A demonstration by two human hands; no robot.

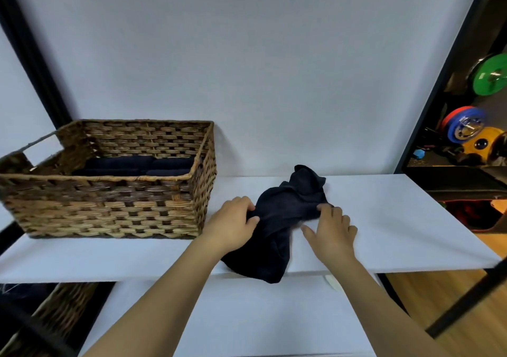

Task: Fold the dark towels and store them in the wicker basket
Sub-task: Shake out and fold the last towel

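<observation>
A crumpled dark towel (285, 214) lies on the white table (397, 219), its lower end hanging over the front edge. My left hand (233, 223) pinches the towel's left side between thumb and fingers. My right hand (333, 229) rests on the table at the towel's right side, fingertips touching the cloth, thumb spread; whether it grips is unclear. The wicker basket (109, 206) stands at the left of the table, with folded dark towels (137, 166) lying inside on its bottom.
A white backdrop rises behind the table. Black frame posts stand at both sides. Coloured weight plates (491, 75) lie beyond the right post. A second woven basket (60, 310) sits below the table at the left. A lower white surface (247, 315) lies in front.
</observation>
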